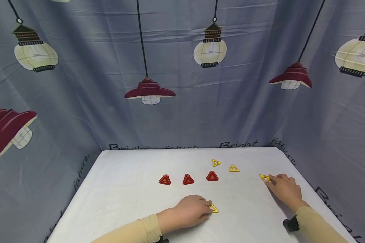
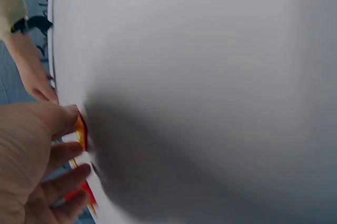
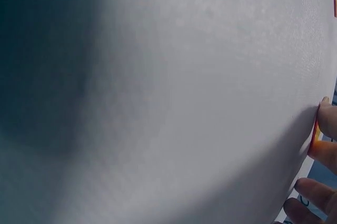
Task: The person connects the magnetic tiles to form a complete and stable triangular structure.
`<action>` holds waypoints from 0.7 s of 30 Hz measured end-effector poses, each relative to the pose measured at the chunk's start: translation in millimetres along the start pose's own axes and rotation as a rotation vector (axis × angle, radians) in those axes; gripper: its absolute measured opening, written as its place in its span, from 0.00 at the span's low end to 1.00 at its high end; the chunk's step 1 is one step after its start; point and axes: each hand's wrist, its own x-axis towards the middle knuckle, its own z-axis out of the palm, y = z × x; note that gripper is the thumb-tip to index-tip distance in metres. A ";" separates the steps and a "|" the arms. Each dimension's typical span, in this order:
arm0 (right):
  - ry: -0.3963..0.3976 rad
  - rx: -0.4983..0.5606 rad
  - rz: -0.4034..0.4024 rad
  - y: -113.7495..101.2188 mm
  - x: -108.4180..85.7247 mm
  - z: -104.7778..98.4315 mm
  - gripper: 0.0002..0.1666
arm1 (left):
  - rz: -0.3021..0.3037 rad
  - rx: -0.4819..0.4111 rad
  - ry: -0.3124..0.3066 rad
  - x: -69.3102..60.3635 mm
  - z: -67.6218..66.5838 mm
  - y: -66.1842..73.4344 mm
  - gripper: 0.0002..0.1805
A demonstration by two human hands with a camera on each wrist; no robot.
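My left hand (image 1: pixel 191 212) pinches a yellow hollow triangle tile (image 1: pixel 216 210) low over the white table, right of its centre. In the left wrist view, the thumb and a finger meet that tile's edge (image 2: pixel 81 132), which looks red-rimmed. Toward the table's right side, my right hand (image 1: pixel 286 189) grips another yellow triangle tile (image 1: pixel 262 175) by its right end. Thumb and index finger hold this second tile (image 3: pixel 314 134) in the right wrist view, at the frame's edge. Whether either tile touches the tabletop is hard to tell.
Beyond the left hand, three red triangular pieces (image 1: pixel 188 180) form a row on the white table (image 1: pixel 124 199). Two more yellow triangle tiles lie behind them, one farther back (image 1: pixel 218 163) and one to its right (image 1: pixel 234 170). A grey-blue curtain (image 1: pixel 182 125) surrounds the table.
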 end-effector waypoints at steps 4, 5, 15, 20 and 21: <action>-0.010 -0.007 0.000 4.5 0.8 -0.2 0.38 | 0.034 0.004 0.111 -35.9 -0.3 -18.4 0.10; -0.014 -0.006 0.000 5.7 1.2 -0.4 0.39 | 0.040 -0.005 0.126 -44.4 -0.3 -22.8 0.09; -0.011 -0.002 0.008 8.4 3.2 -1.3 0.39 | -0.048 -0.264 0.170 -83.5 0.2 -51.7 0.08; -0.028 -0.005 0.004 4.6 4.6 -0.6 0.39 | -0.166 -0.361 0.123 -86.5 0.8 -52.8 0.19; -0.029 -0.006 0.007 3.9 4.9 -0.5 0.39 | -0.191 -0.364 0.114 -86.8 0.8 -52.5 0.22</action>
